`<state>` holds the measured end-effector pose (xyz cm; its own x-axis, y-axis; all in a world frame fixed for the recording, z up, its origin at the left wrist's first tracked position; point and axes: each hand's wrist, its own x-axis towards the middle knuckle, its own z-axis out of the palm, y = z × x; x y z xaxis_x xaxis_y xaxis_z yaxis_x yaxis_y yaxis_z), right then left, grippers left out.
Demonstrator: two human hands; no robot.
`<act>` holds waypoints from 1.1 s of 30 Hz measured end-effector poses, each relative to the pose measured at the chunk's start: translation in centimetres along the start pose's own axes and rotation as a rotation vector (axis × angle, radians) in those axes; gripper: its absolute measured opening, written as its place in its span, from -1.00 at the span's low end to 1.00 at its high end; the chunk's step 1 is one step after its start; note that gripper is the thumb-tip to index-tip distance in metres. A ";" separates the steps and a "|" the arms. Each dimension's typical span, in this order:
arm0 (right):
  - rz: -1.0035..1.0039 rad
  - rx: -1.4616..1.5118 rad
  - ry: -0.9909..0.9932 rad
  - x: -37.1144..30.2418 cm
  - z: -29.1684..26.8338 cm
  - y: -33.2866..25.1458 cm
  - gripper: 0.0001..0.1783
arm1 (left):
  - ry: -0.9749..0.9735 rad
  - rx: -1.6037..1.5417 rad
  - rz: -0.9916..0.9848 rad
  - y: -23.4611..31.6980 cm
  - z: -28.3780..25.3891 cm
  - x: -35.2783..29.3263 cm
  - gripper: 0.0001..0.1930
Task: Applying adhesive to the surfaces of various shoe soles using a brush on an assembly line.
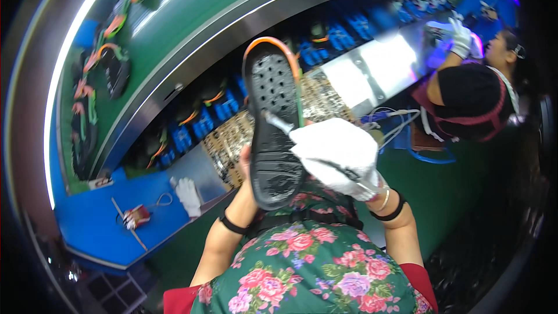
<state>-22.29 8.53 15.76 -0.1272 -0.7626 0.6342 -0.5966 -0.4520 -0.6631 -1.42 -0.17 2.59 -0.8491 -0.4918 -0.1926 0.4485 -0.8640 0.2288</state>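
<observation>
A black shoe sole (270,148) is held up before my chest, its inner face towards me. An orange and green edge runs round its far end, where the surface has several small holes. Parts of it shine as if wet. My left hand (246,168), bare, is closed around its left side, with most fingers hidden behind it. In its white glove, my right hand (337,151) grips a small brush (280,123), whose tip touches the middle of the sole. The brush's handle is mostly hidden by the glove.
Beyond the sole runs a work line with a stained patterned strip (224,145), and blue racks (203,125) carrying shoe parts. A green conveyor (192,3) bears more soles. On the left, a blue table (93,215) holds a white glove (188,196). A co-worker (471,93) works at right.
</observation>
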 end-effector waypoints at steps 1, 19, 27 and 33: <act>-0.004 0.003 0.001 0.4 0.0 -0.2 -0.67 | -0.015 -0.134 -0.005 -0.4 0.1 0.0 0.04; -0.034 -0.040 -0.104 2.5 3.1 -2.7 -0.66 | -0.154 -0.101 0.010 -2.4 -1.0 -1.5 -0.10; -0.011 -0.106 -0.108 -0.1 4.6 -1.5 -0.67 | -0.100 -0.278 -0.067 -1.6 -0.8 -1.5 -0.10; 0.145 0.069 0.044 0.7 4.0 -1.5 -0.69 | 0.039 -0.083 -0.035 -0.4 -0.4 -1.3 -0.09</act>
<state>-18.28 6.83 15.60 -0.2439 -0.8018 0.5455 -0.5138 -0.3702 -0.7739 -0.33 0.77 2.39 -0.8537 -0.4638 -0.2368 0.4421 -0.8858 0.1413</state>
